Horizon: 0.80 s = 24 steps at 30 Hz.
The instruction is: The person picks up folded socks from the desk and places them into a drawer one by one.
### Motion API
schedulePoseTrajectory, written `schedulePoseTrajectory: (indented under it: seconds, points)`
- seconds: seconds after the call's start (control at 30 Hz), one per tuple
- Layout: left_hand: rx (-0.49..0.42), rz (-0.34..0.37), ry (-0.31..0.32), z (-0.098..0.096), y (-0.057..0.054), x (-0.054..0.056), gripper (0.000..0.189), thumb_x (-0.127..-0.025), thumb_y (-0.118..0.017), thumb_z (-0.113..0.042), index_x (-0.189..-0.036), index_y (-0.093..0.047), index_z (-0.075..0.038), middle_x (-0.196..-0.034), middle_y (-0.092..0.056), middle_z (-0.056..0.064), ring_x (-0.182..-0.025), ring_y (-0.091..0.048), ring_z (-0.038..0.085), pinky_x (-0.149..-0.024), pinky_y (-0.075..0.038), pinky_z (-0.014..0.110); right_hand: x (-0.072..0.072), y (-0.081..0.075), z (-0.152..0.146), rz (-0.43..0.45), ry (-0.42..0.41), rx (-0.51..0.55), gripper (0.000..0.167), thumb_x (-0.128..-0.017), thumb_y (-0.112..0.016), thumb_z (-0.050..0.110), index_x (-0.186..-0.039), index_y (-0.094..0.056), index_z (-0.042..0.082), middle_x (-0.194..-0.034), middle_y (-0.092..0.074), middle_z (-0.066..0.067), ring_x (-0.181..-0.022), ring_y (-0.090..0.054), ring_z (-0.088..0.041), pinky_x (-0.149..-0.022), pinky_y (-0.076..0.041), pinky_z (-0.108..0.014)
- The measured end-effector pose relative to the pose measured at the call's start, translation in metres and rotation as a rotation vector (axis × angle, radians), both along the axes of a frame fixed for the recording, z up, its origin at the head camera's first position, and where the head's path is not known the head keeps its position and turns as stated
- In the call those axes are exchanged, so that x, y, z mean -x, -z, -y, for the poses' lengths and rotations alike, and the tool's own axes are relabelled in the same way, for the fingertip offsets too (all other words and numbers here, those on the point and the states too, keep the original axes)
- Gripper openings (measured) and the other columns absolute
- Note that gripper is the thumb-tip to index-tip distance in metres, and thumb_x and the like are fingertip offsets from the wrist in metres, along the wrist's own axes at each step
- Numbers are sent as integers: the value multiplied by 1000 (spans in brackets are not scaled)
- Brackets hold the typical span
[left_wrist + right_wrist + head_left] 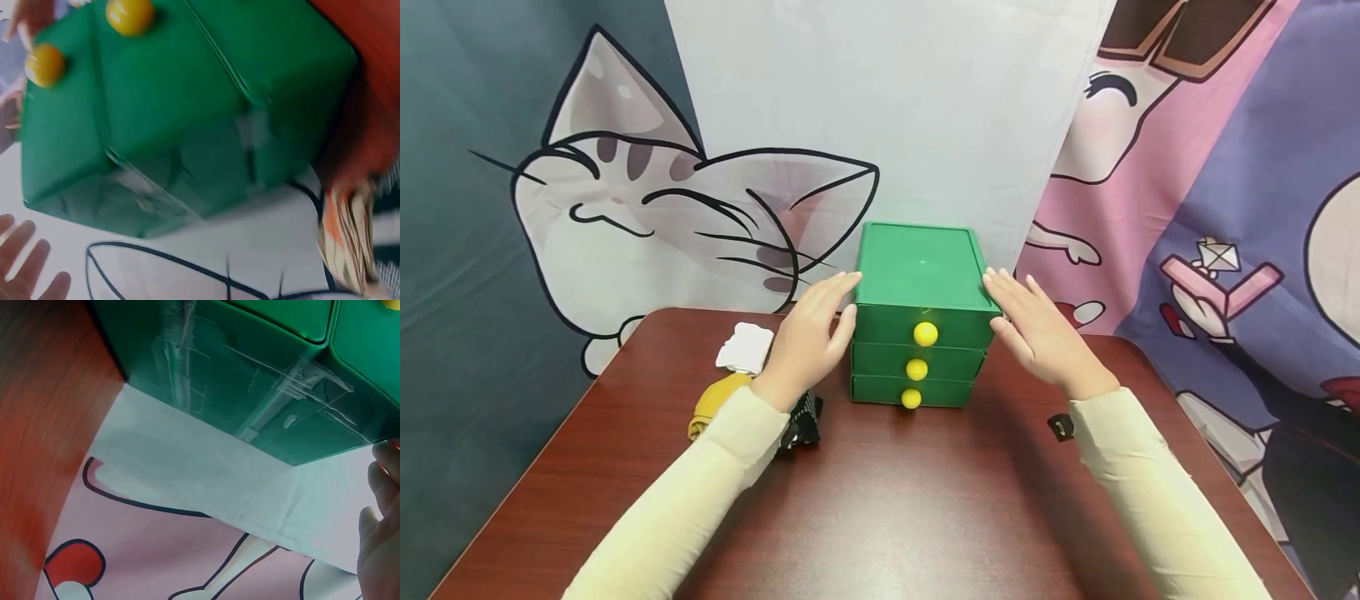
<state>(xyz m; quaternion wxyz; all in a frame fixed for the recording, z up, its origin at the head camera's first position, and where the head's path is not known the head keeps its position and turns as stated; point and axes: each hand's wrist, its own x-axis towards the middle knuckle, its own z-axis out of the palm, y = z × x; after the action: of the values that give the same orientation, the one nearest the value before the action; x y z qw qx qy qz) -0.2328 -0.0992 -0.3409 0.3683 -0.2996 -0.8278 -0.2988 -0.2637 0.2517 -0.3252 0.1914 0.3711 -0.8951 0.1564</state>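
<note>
A green cabinet (917, 267) of three stacked drawers with round yellow knobs (926, 334) stands at the back of the table, all drawers closed. My left hand (812, 333) is at its left side, fingers straight, fingertips by the upper edge. On the opposite side, my right hand (1037, 329) has its fingers extended toward the top right edge. Clear tape (300, 381) runs over the cabinet's side in the right wrist view. Neither hand grips anything.
Left of the cabinet lie a white cloth (747, 347), a rolled yellow cloth (715, 404) and a black patterned cloth (803, 421), partly behind the left arm. A small dark tag-like piece (1061, 427) sits by the right sleeve. A cartoon-printed curtain (887, 100) hangs behind the table.
</note>
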Motion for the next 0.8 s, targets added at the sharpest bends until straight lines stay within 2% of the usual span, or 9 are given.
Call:
schedulePoseTrajectory:
  seconds: [0.1,0.2,0.3,0.37,0.43,0.53,0.63,0.8]
  points:
    - [-94,7,-38,-7,4,-15,36,-99,-55,-8,-133,-63,-2,-129,-66,15,-122,-59,32,-108,-46,42,1,1,0,-13,-20,8,58,-108,-44,30,-157,-32,1,-161,-35,-16,-151,-26,-34,-126,-10,-45]
    - [-140,-3,-52,-11,11,-26,33,-97,-56,-7,-128,-65,-1,-128,-66,15,-119,-59,33,-99,-50,42,2,3,0,-44,-43,21,59,-107,-47,27,-156,-33,-3,-159,-37,-20,-150,-28,-37,-126,-13,-43]
    - [-189,3,-46,-15,19,-35,31,-96,-57,-6,-125,-66,-1,-125,-66,15,-115,-60,33,-96,-48,44,4,5,0,-72,-54,30,58,-107,-46,28,-154,-35,-4,-158,-39,-21,-149,-31,-39,-126,-15,-45]
    - [-212,40,-29,-18,25,-41,29,-96,-57,-5,-123,-67,-1,-121,-68,14,-111,-61,31,-94,-49,43,5,6,1,-92,-58,38,57,-109,-43,31,-153,-38,-4,-156,-41,-21,-148,-33,-39,-126,-16,-46]
    - [-235,135,6,-23,32,-45,28,-97,-58,-5,-123,-67,-2,-116,-70,11,-109,-63,29,-99,-49,43,5,7,1,-112,-59,47,58,-110,-38,35,-152,-40,-5,-155,-43,-21,-147,-35,-38,-125,-17,-46]
    - [-299,363,79,-32,42,-49,27,-100,-58,-7,-125,-66,-1,-114,-72,9,-108,-66,25,-97,-54,38,6,8,2,-136,-61,65,61,-111,-32,40,-150,-42,-5,-154,-45,-22,-145,-37,-38,-126,-16,-44]
    - [-402,609,130,-40,50,-49,26,-102,-58,-9,-126,-66,-1,-116,-73,12,-107,-69,25,-95,-56,38,8,10,2,-150,-66,82,63,-111,-30,42,-150,-43,-6,-153,-45,-22,-145,-38,-38,-126,-16,-42]
    - [-620,954,234,-48,59,-43,31,-105,-53,-13,-130,-62,5,-122,-69,23,-114,-68,32,-97,-56,41,10,14,4,-163,-71,115,65,-111,-29,44,-149,-44,-6,-152,-46,-22,-145,-39,-38,-126,-17,-42]
